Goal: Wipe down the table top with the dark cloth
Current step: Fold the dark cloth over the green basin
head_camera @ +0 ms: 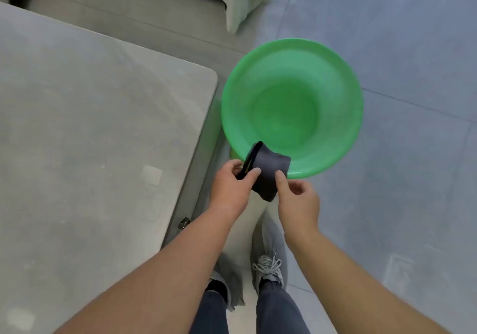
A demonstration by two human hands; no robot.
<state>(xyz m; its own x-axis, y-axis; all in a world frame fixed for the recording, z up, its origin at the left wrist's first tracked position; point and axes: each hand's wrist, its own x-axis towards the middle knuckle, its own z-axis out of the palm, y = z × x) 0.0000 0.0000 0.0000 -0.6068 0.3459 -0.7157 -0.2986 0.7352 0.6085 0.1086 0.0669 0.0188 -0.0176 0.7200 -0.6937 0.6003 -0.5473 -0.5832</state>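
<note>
Closest to the lens, my left forearm [178, 261] and right forearm [348, 269] run up to the hands, which meet at the near rim of the green basin [335, 80]. My left hand [229, 186] grips the dark cloth [269, 172] by its left edge, with the thumb across its face and the fingers curled round the far side. My right hand [296, 199] pinches the cloth's lower right part, thumb on its face and the other fingers tucked under. The cloth is folded into a small thick pad and held in the air between both hands. From this view its upper end overlaps the basin's near rim. I cannot tell whether it is wet.

I judge the step in hand to be readying the cloth before any wiping. To do it well, I would make the fold flat and firm and settle it under one palm. Then I would swing left from the basin to the bench [90, 127], lay the cloth flat, and wipe in overlapping strokes from the far side toward me.

The bench lies just left of the basin, with its rounded corner near the basin's left rim, and its grey top shows pale smudges. On the near side of the basin, my shoes [268, 269] stand on the floor [413, 49].
</note>
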